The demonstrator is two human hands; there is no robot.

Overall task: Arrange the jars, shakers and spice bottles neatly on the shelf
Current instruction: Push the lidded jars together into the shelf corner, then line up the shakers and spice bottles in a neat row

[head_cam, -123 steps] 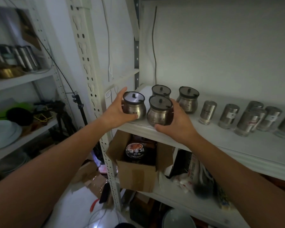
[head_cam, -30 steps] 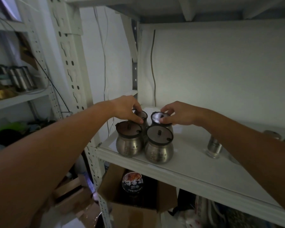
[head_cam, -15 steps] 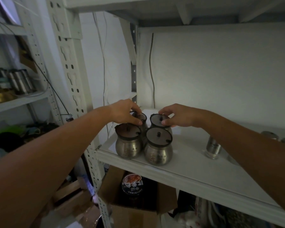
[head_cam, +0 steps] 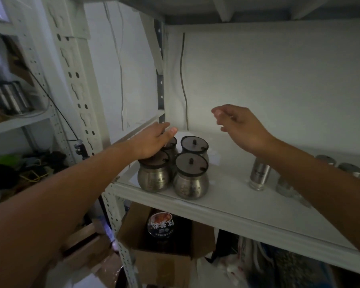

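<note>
- We count four round metal jars [head_cam: 190, 177] standing upright in a tight two-by-two block at the left front corner of the shelf [head_cam: 233, 206]; that part of the job looks done to us.
- Our left hand [head_cam: 152, 142] lies over the two left jars, palm on the lid of the front one; its fingers are loose and spread, not closed round anything that we can see.
- Our right hand [head_cam: 239, 125] hangs in the air above the shelf, clear of the jars, fingers relaxed and holding nothing.
- Still to sort, we judge: the shakers [head_cam: 259, 174] further right. One stands alone, well apart from the jars, and several more sit near the right edge, partly hidden by our right forearm, so we cannot tell how they are lined up.
- Writing: the jars carry faint engraved marks and the nearest shaker a dark label, all too dim to read. A round tin [head_cam: 160, 224] in the cardboard box [head_cam: 164, 265] below shows characters we cannot make out.
</note>
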